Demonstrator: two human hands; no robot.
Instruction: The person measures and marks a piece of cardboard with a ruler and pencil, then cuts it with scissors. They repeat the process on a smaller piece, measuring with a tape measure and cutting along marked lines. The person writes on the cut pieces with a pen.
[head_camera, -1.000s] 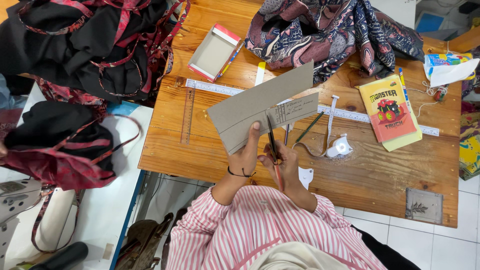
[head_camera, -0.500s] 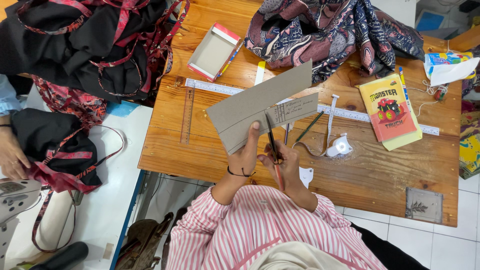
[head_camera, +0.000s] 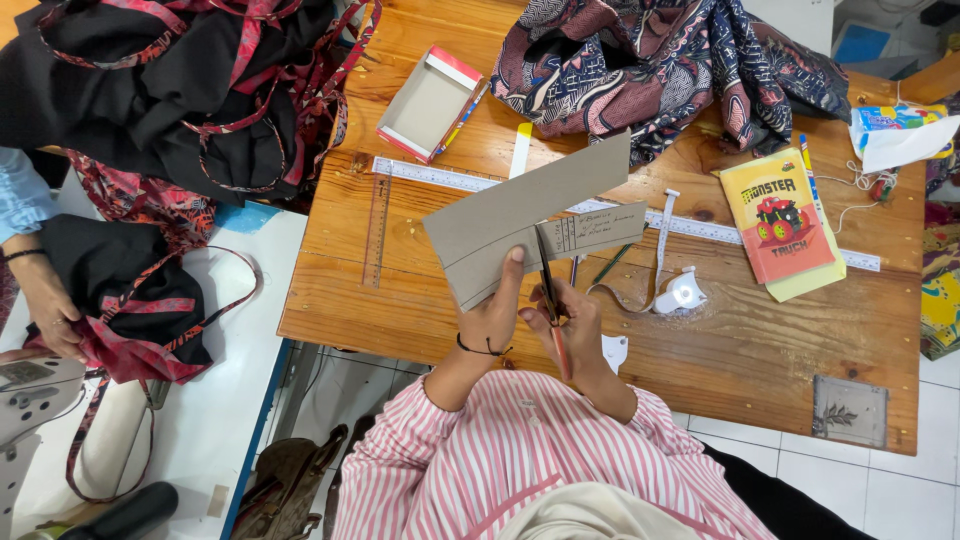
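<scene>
My left hand (head_camera: 497, 312) grips the lower edge of a large grey cardboard sheet (head_camera: 520, 215) and holds it tilted above the wooden table (head_camera: 760, 350). My right hand (head_camera: 575, 325) is closed on the handles of a pair of scissors (head_camera: 549, 290). The dark blades point away from me and sit in a cut running up through the sheet. A black band circles my left wrist. My sleeves are pink and white striped.
On the table lie a long steel ruler (head_camera: 440, 177), a wooden ruler (head_camera: 377, 230), a white tape measure (head_camera: 680, 292), a yellow booklet (head_camera: 778, 215), an open shallow box (head_camera: 432, 103) and patterned fabric (head_camera: 660, 65). Black and red cloth (head_camera: 170, 90) is piled left, where another person's hand (head_camera: 48, 305) holds fabric.
My hands, the cardboard and the scissors have stayed nearly still. At the left, another person's hand has come into view and pulled the black and red fabric toward the left edge.
</scene>
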